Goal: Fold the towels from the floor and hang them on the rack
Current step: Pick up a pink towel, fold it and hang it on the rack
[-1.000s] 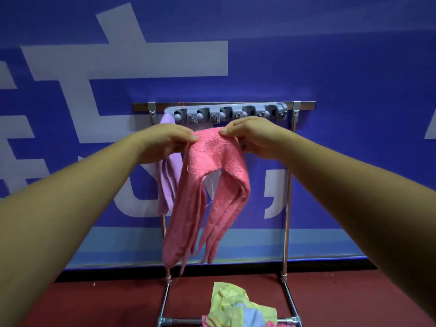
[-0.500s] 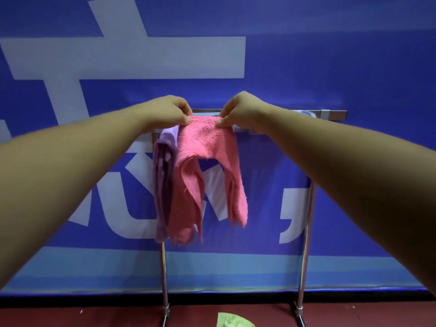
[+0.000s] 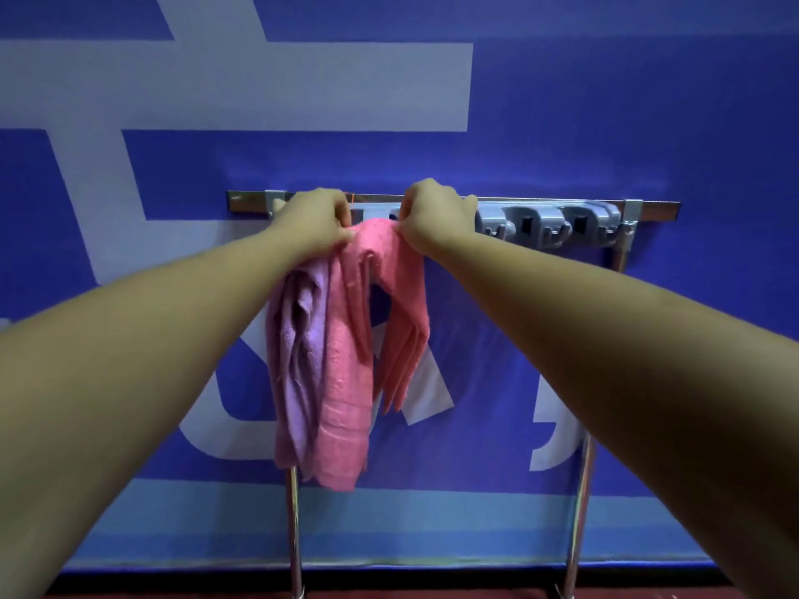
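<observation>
Pink towel [image 3: 346, 373], terry texture, folded into several hanging layers with a woven band near its lower edge, drapes at the rack [image 3: 562, 209] top bar. Left hand [image 3: 313, 227] and right hand [image 3: 434, 218] pinch its top fold, fingers curled. Purple towel [image 3: 294, 361] hangs touching it, left.

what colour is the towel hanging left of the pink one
Light purple towel, clearest in the head view.
</observation>
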Motion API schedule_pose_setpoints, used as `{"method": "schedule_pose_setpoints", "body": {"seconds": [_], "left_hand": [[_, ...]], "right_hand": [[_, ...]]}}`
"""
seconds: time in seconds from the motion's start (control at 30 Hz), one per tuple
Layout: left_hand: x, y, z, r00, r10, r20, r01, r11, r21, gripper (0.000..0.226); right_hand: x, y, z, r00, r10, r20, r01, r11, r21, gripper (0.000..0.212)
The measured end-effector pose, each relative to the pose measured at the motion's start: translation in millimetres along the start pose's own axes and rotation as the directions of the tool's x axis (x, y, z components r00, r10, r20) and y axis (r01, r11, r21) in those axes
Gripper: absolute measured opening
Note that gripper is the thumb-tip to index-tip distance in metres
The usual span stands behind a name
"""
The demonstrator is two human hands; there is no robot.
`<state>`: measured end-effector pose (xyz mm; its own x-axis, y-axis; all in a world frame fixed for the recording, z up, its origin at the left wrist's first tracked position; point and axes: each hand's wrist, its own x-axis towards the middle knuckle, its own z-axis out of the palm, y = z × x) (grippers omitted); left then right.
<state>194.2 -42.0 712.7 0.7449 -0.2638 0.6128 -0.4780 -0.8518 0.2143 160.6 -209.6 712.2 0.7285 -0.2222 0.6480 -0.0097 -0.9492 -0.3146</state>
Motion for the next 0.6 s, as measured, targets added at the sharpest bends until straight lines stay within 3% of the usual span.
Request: {"method": "schedule_pose_setpoints", "body": {"seconds": [0.1,0.2,0.3,0.5,0.6], "left_hand": [[-6,6,4,0.993,0.117,0.032,-0.121,0.967,0.223,0.008],[-14,3,0,0.985,0.166,-0.04,-0.164,0.985,0.05,0.016],[-30,4,-7,0.985,0.172,-0.024,-0.174,0.971,-0.162,0.04],[-43,19,-17,0.977,0.198,0.08,-0.202,0.978,0.046,0.038],[-56,20,-17,0.986,0.163,0.036,-0.162,0.986,-0.03,0.034]], "right_hand": [[-5,4,6,0.996,-0.091,0.011,0.091,0.982,-0.163,0.009],[-16,6,1,0.961,-0.267,-0.068,0.244,0.94,-0.24,0.016],[-26,9,-2,0.939,-0.343,-0.029,0.342,0.939,-0.047,0.022],[-44,6,-8,0.95,-0.287,0.123,0.284,0.958,0.039,0.029],[-59,6,-17,0.966,-0.227,0.127,0.206,0.965,0.16,0.026]]}}
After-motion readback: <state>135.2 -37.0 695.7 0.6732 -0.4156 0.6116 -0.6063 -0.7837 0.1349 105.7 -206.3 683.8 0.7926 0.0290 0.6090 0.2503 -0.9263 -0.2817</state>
